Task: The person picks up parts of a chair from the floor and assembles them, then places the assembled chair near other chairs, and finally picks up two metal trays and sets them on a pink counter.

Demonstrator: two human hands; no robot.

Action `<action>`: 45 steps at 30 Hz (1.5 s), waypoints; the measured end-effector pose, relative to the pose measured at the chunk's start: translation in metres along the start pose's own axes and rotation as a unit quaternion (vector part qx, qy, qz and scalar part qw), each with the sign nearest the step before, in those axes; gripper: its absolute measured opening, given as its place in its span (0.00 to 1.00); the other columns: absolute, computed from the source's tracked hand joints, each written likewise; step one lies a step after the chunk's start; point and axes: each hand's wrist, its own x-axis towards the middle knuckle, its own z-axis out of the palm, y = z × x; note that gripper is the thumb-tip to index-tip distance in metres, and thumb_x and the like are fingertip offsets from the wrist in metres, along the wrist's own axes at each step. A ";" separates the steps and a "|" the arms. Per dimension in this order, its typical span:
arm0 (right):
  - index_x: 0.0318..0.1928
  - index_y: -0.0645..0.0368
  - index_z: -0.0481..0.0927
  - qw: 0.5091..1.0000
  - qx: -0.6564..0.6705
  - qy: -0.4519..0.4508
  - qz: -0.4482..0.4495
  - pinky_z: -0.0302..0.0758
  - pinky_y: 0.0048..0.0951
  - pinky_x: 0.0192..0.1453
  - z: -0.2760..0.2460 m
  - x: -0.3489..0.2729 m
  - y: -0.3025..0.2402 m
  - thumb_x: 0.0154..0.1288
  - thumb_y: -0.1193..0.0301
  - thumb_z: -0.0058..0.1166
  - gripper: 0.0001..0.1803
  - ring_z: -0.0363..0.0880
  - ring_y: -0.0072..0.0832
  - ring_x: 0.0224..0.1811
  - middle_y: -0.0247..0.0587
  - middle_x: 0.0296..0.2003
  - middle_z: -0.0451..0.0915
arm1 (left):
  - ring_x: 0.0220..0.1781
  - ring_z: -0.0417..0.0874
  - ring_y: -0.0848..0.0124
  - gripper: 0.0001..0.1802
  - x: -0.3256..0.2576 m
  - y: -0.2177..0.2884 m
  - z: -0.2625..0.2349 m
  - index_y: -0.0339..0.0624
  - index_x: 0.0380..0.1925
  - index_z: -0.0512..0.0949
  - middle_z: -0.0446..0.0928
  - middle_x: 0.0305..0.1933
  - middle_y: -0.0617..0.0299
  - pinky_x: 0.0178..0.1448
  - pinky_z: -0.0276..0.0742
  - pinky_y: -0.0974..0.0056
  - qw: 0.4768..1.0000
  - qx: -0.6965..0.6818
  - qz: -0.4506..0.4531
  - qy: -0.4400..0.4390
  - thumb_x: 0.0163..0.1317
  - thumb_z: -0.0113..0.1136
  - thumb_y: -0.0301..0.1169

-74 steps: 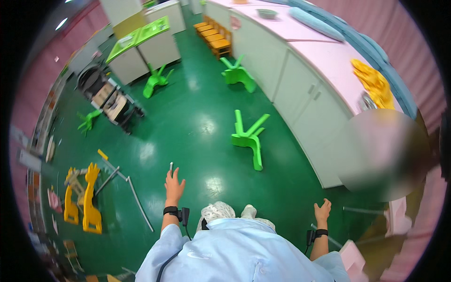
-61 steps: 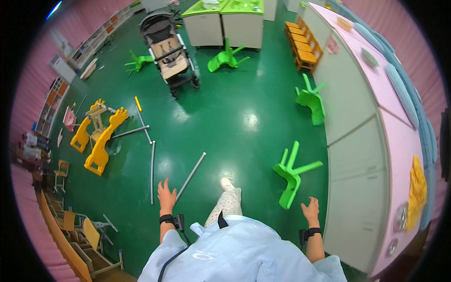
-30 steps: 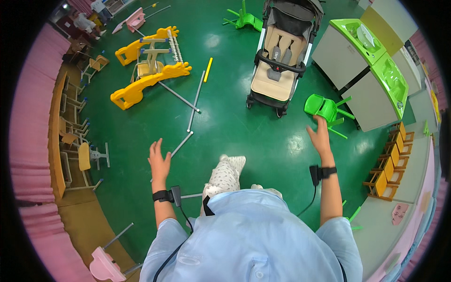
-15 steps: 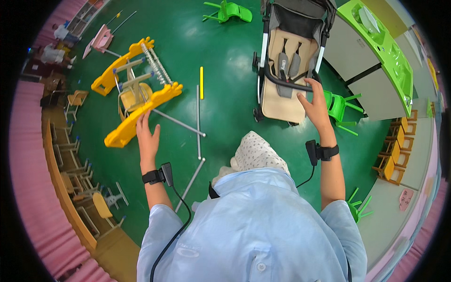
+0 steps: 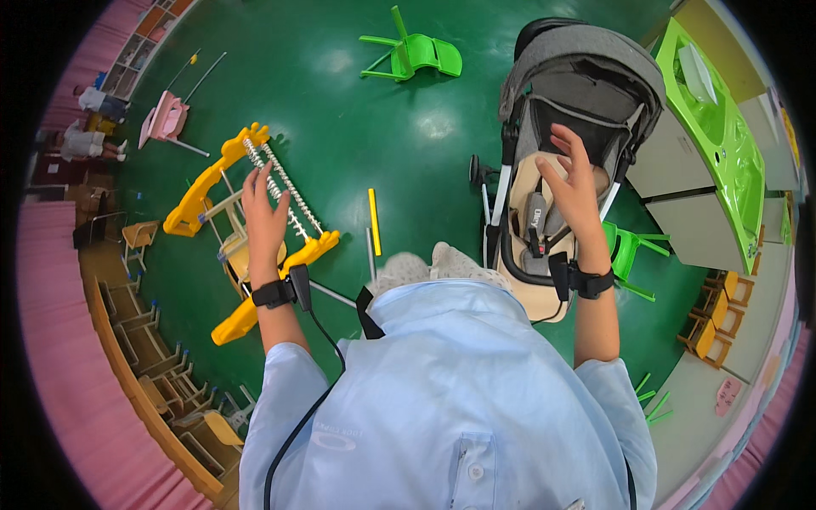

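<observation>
A person in a light blue shirt (image 5: 459,382), seen from above, stands on a green floor (image 5: 425,178) with both arms reaching forward. The left hand (image 5: 266,217) is empty, its fingers spread wide, above a yellow frame (image 5: 316,248) with white coiled bars (image 5: 293,191); a small chair (image 5: 240,259) is tangled inside the frame. The right hand (image 5: 574,187) is also empty and loosely spread, in front of a stroller (image 5: 525,183) with a grey hood and beige seat; from this angle, I cannot tell whether it touches it. The stroller stands ahead and to the person's right, the frame to the left. Between them lie a yellow stick (image 5: 374,221) and a grey pipe (image 5: 371,255). A green chair (image 5: 423,54) lies tipped over farther ahead. Beyond the stroller, at right, is a green-topped sink unit (image 5: 722,161), with wooden chairs (image 5: 714,314) near it. A pink chair (image 5: 167,119) lies at upper left.
</observation>
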 end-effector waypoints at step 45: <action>0.57 0.62 0.62 0.934 -0.263 0.209 0.119 0.59 0.35 0.62 -0.195 1.071 0.307 0.57 0.71 0.53 0.27 0.61 0.43 0.60 0.49 0.56 0.64 | 0.64 0.56 0.49 0.32 1.173 0.208 0.518 0.56 0.59 0.63 0.56 0.62 0.45 0.64 0.55 0.50 0.995 -0.006 0.095 -0.044 0.51 0.58 0.26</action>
